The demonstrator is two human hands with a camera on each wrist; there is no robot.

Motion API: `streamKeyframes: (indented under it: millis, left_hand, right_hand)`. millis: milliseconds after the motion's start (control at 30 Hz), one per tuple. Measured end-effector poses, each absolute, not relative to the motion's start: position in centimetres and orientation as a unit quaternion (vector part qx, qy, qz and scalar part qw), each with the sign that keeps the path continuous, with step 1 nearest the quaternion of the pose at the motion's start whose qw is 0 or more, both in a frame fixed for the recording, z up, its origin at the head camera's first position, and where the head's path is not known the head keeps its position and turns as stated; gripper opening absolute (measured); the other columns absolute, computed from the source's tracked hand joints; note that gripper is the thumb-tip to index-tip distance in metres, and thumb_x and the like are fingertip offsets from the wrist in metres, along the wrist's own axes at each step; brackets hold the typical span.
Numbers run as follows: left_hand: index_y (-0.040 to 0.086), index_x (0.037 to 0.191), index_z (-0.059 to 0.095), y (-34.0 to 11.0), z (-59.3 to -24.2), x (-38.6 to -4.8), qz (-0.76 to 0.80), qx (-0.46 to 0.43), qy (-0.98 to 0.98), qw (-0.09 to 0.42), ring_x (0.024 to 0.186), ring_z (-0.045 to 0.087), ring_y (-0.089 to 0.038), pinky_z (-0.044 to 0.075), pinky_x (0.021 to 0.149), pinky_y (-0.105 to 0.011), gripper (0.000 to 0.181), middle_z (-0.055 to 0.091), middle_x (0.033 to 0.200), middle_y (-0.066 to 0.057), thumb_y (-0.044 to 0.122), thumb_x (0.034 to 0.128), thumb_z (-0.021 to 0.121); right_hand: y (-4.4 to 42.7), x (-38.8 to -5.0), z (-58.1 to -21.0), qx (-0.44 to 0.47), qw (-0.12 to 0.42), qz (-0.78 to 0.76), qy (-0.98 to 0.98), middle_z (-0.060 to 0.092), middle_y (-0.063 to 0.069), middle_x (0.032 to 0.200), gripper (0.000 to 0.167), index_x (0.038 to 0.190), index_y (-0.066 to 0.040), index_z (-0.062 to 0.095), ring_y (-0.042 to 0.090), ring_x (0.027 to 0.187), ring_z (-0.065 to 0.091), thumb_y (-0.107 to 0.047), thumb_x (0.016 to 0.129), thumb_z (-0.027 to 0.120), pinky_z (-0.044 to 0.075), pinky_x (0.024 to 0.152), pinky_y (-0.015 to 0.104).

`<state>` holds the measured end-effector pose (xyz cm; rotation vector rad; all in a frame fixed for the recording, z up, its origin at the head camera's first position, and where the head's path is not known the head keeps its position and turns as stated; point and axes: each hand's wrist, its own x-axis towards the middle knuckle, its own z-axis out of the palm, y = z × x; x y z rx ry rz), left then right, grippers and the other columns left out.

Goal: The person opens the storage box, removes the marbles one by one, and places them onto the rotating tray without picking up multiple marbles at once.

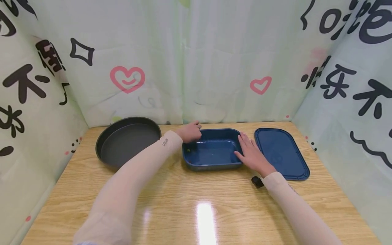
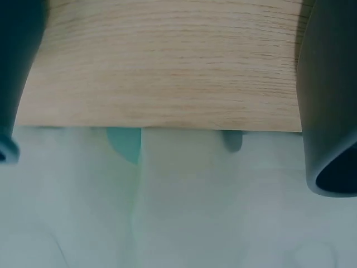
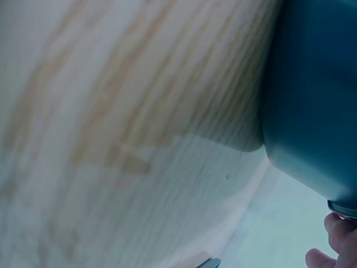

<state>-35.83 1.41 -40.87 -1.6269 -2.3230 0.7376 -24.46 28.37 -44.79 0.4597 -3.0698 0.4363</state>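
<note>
A deep blue rectangular container [image 1: 211, 166] stands upright near the back of the table, its inside facing up. At its back left corner my left hand [image 1: 190, 132] grips the rim with bent fingers, partly hidden by its own back. On the opposite short side, my right hand [image 1: 253, 154] rests with straight fingers over the rim, its thumb reaching toward the inside. The right wrist view shows the container's side [image 3: 312, 100] and some fingertips [image 3: 337, 234] by its rim; whose hand they belong to is unclear. Beside my right hand lies a flat blue lid [image 1: 280, 153].
A round dark pan [image 1: 127, 141] stands left of the container, partly behind my left sleeve. A small black object [image 1: 257, 182] sits beneath my right wrist. Printed curtains [image 1: 214, 75] enclose the wooden table [image 1: 171, 211] at the back and both sides.
</note>
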Motion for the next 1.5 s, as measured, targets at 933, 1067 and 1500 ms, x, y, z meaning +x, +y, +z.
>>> streamKeyframes:
  millis: [933, 1067, 1500]
  left_hand:
    - [0.019, 0.090, 0.075, -2.5, -37.5, -33.2, -0.183, -0.356, -0.913, 0.081, 0.088, 0.048, -0.018, 0.024, 0.102, -0.046, 0.012, 0.073, 0.085, 0.006, 0.026, 0.0803, 0.075]
    - [0.017, 0.091, 0.075, -4.1, -37.1, -33.0, -0.253, -0.310, -0.912, 0.090, 0.089, 0.050, -0.020, 0.024, 0.101, -0.046, 0.013, 0.073, 0.086, 0.002, 0.025, 0.0801, 0.075]
    - [0.011, 0.100, 0.072, -10.2, -37.1, -31.9, -0.391, -0.177, -0.901, 0.065, 0.098, 0.059, -0.028, 0.048, 0.086, -0.040, 0.018, 0.070, 0.103, -0.007, 0.021, 0.0853, 0.069]
  right_hand:
    - [28.3, -24.7, -45.1, 0.146, -0.005, 0.128, -0.981, 0.006, 0.024, 0.157, 0.071, 0.148, 0.007, 0.011, 0.039, 0.145, 0.007, -0.031, 0.098, 0.045, 0.009, 0.114, 0.057]
    - [28.3, -24.7, -45.0, 0.146, -0.008, 0.125, -0.981, 0.005, 0.024, 0.157, 0.071, 0.148, 0.007, 0.010, 0.039, 0.145, 0.007, -0.031, 0.099, 0.045, 0.009, 0.115, 0.057]
    - [28.3, -24.7, -44.7, 0.144, -0.006, 0.130, -0.981, 0.005, 0.023, 0.157, 0.071, 0.148, 0.006, 0.010, 0.039, 0.145, 0.007, -0.031, 0.099, 0.045, 0.008, 0.115, 0.056]
